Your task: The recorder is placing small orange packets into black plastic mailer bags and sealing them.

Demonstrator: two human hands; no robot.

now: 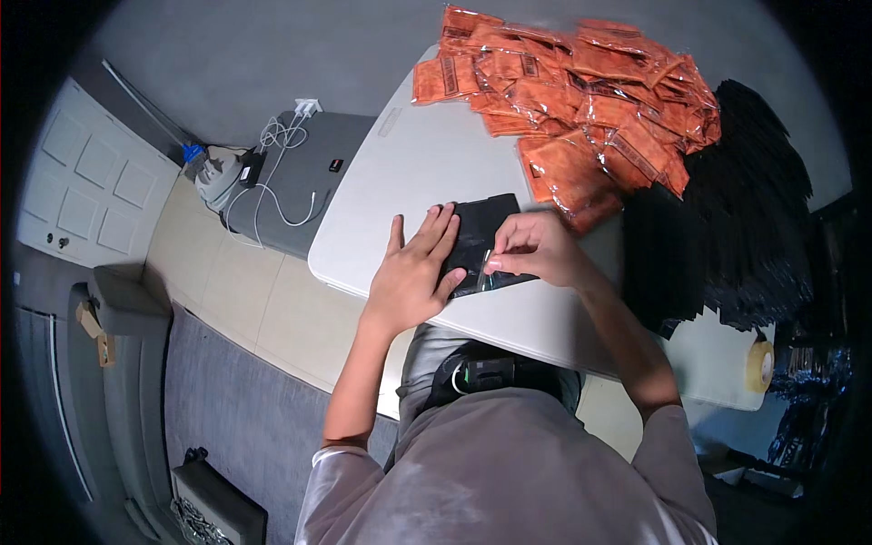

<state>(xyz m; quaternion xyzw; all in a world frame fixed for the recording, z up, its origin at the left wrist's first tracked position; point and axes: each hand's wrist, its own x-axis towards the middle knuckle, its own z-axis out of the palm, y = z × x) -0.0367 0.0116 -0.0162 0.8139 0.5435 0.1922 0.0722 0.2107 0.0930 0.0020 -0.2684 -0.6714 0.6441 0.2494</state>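
A flat black packet (486,215), seemingly folded black cloth in a clear plastic bag, lies on the white table (363,222) before me. My left hand (411,277) rests on its left part, palm down with fingers spread. At the packet's near right side, my right hand (543,252) is closed in a pinch on a narrow clear plastic strip (484,270). Whether that strip is the bag's flap or a loose piece, I cannot tell.
Orange packets (581,91) in clear plastic are heaped at the table's far side. A tall stack of black pieces (727,209) stands to the right, with a tape roll (759,366) nearer me. White cables (282,136) lie on a grey surface at the left.
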